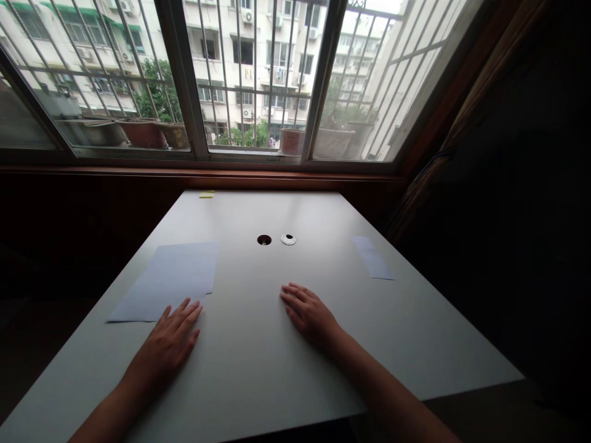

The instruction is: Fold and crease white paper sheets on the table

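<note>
My left hand lies palm down with its fingers stretched out, the fingertips at the near edge of a large sheet of white paper. Flat on the white table near its middle rests my right hand, fingers extended and pointing left, with nothing visible in it. Beyond the right hand, a round hole opens in the tabletop. Just right of that hole sits a white round cover with a dark opening. A smaller strip of white paper lies toward the right edge of the table.
Small yellow strips are at the table's far left corner. Past the far edge run a wooden sill and a barred window, with flower pots outside. A dark curtain hangs on the right.
</note>
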### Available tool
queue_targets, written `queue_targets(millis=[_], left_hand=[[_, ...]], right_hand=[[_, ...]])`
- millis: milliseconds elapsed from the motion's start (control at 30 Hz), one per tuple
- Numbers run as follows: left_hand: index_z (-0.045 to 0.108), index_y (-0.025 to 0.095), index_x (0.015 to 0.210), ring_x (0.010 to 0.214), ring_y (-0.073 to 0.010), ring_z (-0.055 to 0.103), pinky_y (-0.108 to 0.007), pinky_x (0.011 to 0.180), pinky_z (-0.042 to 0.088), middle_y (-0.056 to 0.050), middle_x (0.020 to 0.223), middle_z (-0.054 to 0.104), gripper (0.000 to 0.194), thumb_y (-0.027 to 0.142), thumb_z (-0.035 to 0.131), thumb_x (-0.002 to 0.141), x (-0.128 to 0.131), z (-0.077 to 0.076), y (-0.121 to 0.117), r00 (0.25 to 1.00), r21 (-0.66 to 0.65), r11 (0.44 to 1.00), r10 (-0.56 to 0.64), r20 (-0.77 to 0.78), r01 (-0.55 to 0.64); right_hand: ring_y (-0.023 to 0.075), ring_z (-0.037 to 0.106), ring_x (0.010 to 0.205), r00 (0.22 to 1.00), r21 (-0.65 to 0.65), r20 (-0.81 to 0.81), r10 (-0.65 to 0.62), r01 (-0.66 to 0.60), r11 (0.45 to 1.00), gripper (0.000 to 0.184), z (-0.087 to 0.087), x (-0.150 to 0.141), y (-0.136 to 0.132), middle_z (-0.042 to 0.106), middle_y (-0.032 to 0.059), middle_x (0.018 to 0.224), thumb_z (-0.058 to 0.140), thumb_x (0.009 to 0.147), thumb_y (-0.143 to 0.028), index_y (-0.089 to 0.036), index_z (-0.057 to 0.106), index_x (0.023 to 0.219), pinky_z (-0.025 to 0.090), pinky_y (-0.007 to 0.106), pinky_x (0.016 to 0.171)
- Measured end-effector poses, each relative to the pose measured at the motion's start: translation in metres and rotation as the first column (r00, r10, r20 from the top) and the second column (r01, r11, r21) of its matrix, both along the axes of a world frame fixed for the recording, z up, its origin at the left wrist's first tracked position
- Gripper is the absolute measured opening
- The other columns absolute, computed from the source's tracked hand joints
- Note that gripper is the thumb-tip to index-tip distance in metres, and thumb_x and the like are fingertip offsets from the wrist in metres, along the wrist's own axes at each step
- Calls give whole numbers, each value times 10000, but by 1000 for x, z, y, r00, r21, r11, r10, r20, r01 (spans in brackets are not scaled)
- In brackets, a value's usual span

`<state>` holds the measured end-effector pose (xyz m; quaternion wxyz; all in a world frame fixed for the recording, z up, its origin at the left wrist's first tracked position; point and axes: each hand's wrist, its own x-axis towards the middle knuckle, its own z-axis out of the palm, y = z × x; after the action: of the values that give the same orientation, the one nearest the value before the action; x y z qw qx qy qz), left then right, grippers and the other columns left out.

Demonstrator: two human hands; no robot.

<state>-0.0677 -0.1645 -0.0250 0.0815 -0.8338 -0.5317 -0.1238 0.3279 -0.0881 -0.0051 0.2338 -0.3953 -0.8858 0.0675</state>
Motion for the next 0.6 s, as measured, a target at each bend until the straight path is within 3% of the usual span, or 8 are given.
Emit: queue_targets(millis=[167, 400, 600], left_hand=[[374, 213, 1519, 1468, -282, 305, -542, 1190, 277, -85, 1571, 363, 545, 371, 423, 999, 0, -2, 1, 1000, -15, 1000, 2, -29, -2], [301, 205, 1551, 1465, -281, 313, -533, 1179, 298, -94, 1591, 315, 594, 415, 408, 1006, 2, -6, 6, 997, -39, 997, 71, -42, -73], [383, 204, 1515, 1475, -288, 288, -542, 1194, 263, -94, 1598, 306, 546, 380, 415, 999, 11, -1, 10, 998, 43, 997, 61, -4, -61]], right_hand=[[270, 452, 1379, 998, 9, 62, 3, -4, 1000, 445, 0, 9, 0, 506, 81, 1483, 501, 970, -268, -244, 534, 1413, 404, 489, 1140], [278, 361, 1446, 985, 16, 162, -51, 49, 999, 499, -5, 52, -1, 421, 75, 1548, 473, 996, -345, -258, 444, 1486, 332, 527, 1180], [271, 348, 1454, 971, 18, 204, -122, 121, 992, 493, -7, 68, -5, 392, 64, 1567, 425, 1012, -386, -252, 444, 1486, 326, 513, 1182]])
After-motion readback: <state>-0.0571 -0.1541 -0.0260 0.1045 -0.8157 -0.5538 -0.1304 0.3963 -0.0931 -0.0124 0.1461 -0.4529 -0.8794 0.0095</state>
